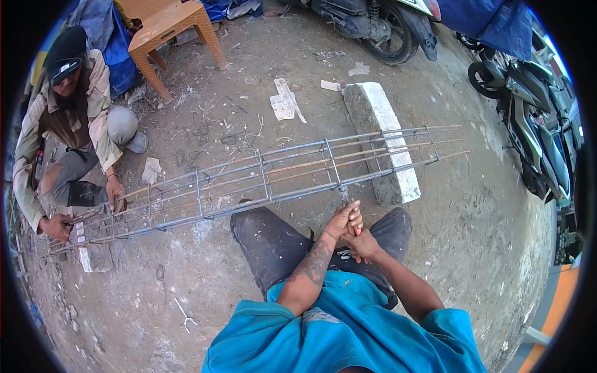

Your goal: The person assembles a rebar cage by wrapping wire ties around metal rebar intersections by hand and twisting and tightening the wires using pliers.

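A long steel rebar cage (pixel 270 174) with wire-tied stirrups lies across the view, its right end over a whitish concrete block (pixel 400 154) and its left end by a smaller block (pixel 95 259). Just below its near bar, my left hand (pixel 344 219) is closed around a hand tool with a red handle (pixel 357 231); the tool's metal head (pixel 343 193) is close to the bar, and the exact type of tool is hard to tell. My right hand (pixel 364 245) grips the lower part of the same handle, against my left hand.
A co-worker (pixel 77 126) squats at the left, both hands at the cage's left end. An orange plastic chair (pixel 163 28) stands behind. Motorcycles (pixel 389 35) are at the top and right. Paper scraps (pixel 285 102) and bits of wire (pixel 186 317) lie on the ground.
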A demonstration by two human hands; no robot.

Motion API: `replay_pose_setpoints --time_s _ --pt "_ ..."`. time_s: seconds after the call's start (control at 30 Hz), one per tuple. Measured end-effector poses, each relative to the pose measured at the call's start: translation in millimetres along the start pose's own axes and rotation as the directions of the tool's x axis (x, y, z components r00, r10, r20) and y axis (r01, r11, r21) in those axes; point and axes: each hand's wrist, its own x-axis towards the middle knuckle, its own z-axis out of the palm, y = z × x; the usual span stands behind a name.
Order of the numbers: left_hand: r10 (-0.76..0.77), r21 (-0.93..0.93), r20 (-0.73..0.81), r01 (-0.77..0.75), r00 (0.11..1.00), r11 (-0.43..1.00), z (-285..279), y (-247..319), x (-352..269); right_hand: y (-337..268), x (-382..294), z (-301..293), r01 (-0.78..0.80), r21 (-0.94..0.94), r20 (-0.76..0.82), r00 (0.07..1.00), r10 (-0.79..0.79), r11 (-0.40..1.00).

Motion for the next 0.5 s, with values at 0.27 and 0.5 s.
replay_pose_setpoints --time_s 0.27,0.5 --pt "0.283 0.553 -0.514 0.060 0.810 0.831 57 -4 -4 15 14 -6 0.043 -0.071 -0.099 0.994 -0.050 0.997" --pt "0.537 0.768 -0.606 0.256 0.586 0.587 54 -19 6 20 3 -21 0.182 0.175 0.133 0.969 -0.206 0.968"
